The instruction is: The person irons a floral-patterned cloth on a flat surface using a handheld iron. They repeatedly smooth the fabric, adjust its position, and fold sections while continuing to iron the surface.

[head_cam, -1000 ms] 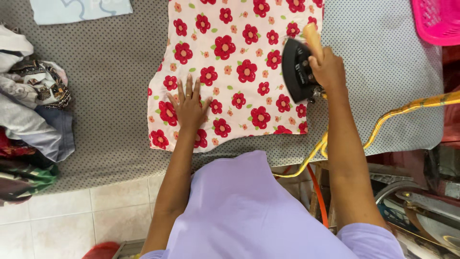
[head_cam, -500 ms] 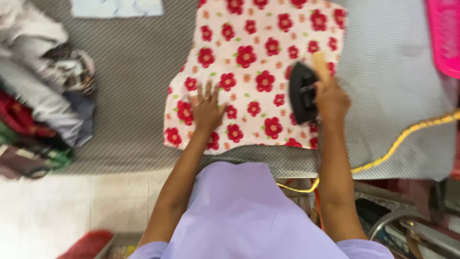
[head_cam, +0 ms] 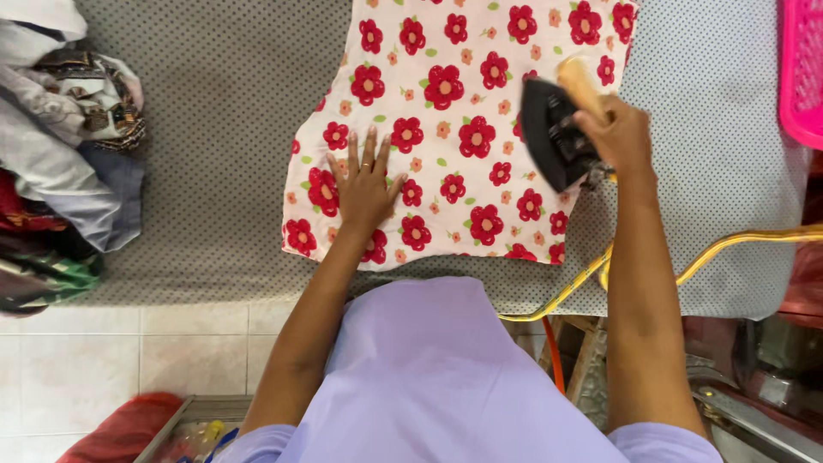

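Ironing under way: left hand point(head_cam: 364, 184) lies flat, fingers spread, pinning the floral cloth point(head_cam: 463, 129) on the grey dotted board point(head_cam: 214, 129); right hand point(head_cam: 613, 133) grips the black iron point(head_cam: 553, 137) at the cloth's right edge, the near left part apparently smooth, rest unjudgeable

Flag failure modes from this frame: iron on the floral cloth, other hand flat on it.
1. The left hand lies flat on the floral cloth a short way from the black iron; a sweep toward it could burn the fingers.
2. The yellow cord loops off the board edge by the right hand and arm; it could snag and tug the iron.
3. The iron resting in one spot might scorch the cloth.
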